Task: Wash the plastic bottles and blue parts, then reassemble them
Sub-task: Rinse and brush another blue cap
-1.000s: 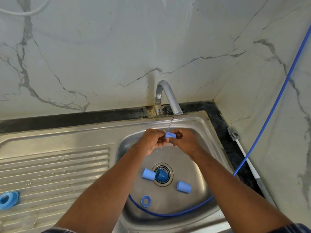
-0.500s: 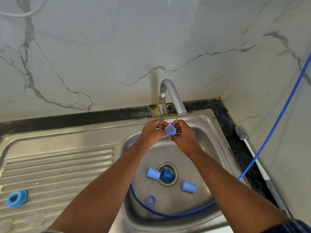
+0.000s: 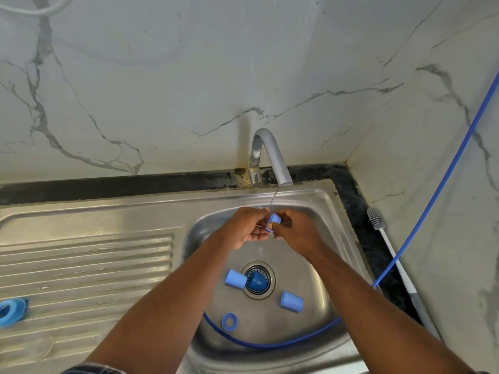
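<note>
Under a thin stream from the tap (image 3: 272, 157), my left hand (image 3: 244, 228) and my right hand (image 3: 294, 234) both pinch a small blue ring-shaped part (image 3: 273, 221) above the sink bowl (image 3: 318, 265). A thin dark item runs between my fingers; what it is cannot be told. In the bowl lie two blue caps (image 3: 235, 278) (image 3: 292, 300) and a flat blue ring (image 3: 229, 322). A blue part (image 3: 256, 282) sits in the drain. Another blue part (image 3: 12, 311) rests on the drainboard at far left, with a clear plastic piece (image 3: 35, 346) below it.
A blue hose (image 3: 421, 209) comes down the right wall and curls through the bowl's front. A white-handled bottle brush (image 3: 388, 247) lies on the dark counter strip at right. The ribbed steel drainboard (image 3: 86, 271) spreads left of the bowl. Marble walls stand behind and right.
The blue part has turned between my fingers: its open ring face showed half a second ago, now it is tilted sideways. The view has shifted slightly.
</note>
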